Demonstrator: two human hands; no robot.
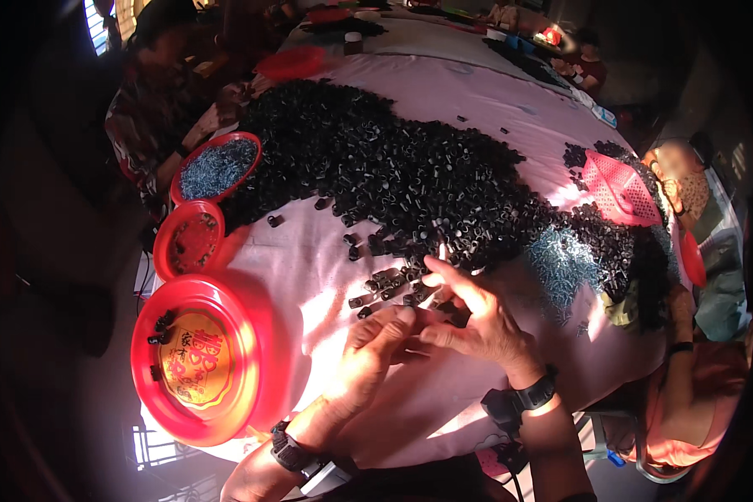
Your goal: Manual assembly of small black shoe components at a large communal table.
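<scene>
My left hand (375, 351) is closed, its thumb pressed against the curled fingers. Whatever lies between them is hidden. Close beside it on the right is my right hand (487, 326), its index finger stretched toward the pile and its thumb apart from it, with nothing plain to see in the grip. Just beyond both hands lie several loose black plastic pieces (385, 281), short and tube-like. They sit at the near edge of a big heap of small black plastic parts (351, 159), some with curved, hook-like shapes.
Left stand a large red basin (247, 356) with a few black pieces, a red bowl (161, 243) and a red dish of silvery pins (217, 167). Right are a silvery heap of pins (563, 263) and a pink basket (619, 188). People sit around the pink-covered table (443, 389).
</scene>
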